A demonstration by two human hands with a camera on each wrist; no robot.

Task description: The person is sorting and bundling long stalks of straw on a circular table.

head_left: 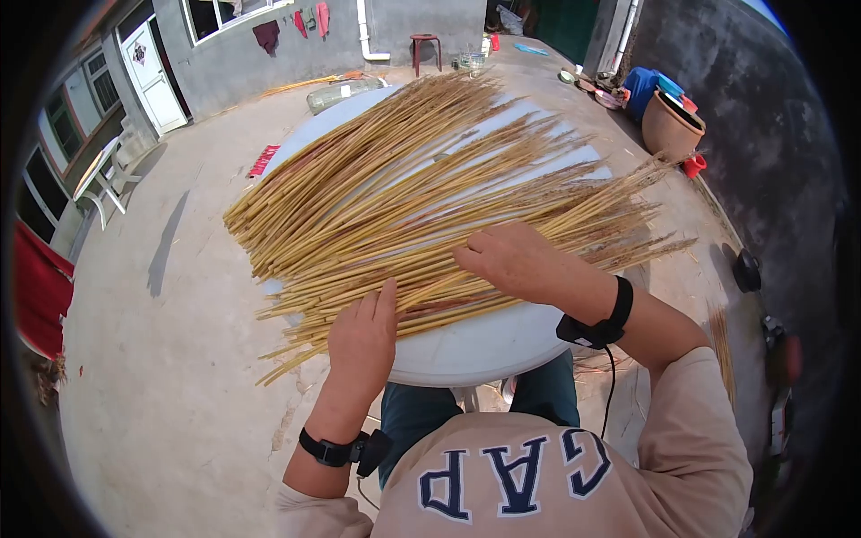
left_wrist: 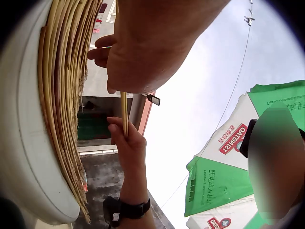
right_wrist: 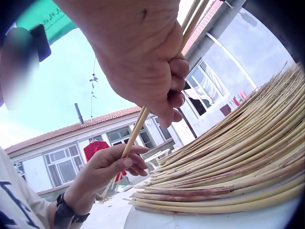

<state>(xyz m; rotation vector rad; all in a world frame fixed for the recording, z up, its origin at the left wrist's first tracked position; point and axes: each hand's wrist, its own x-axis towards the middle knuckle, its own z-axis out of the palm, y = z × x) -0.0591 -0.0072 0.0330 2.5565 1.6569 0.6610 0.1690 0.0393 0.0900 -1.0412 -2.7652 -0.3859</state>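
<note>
Long yellow stalks [head_left: 332,188] with feathery brown tips lie fanned over a round white table [head_left: 484,354]. My left hand [head_left: 363,336] is at their near left, my right hand [head_left: 516,260] farther right over them. A few thin stalks [right_wrist: 137,129] run between both hands, raised above the layer. In the right wrist view my left hand [right_wrist: 102,169] holds them between thumb and loosely bent fingers, while my right hand [right_wrist: 143,62] has its fingers curled round them. The left wrist view shows my right hand [left_wrist: 129,148] pinching the stalks [left_wrist: 125,112] beyond my left hand [left_wrist: 147,47].
A clay pot [head_left: 671,125] and blue barrel [head_left: 639,92] stand at the right wall. Behind the table are a red stool [head_left: 426,40] and a large glass bottle [head_left: 345,92]. A white chair [head_left: 100,179] stands left; more stalks [head_left: 721,350] lie on the ground at right.
</note>
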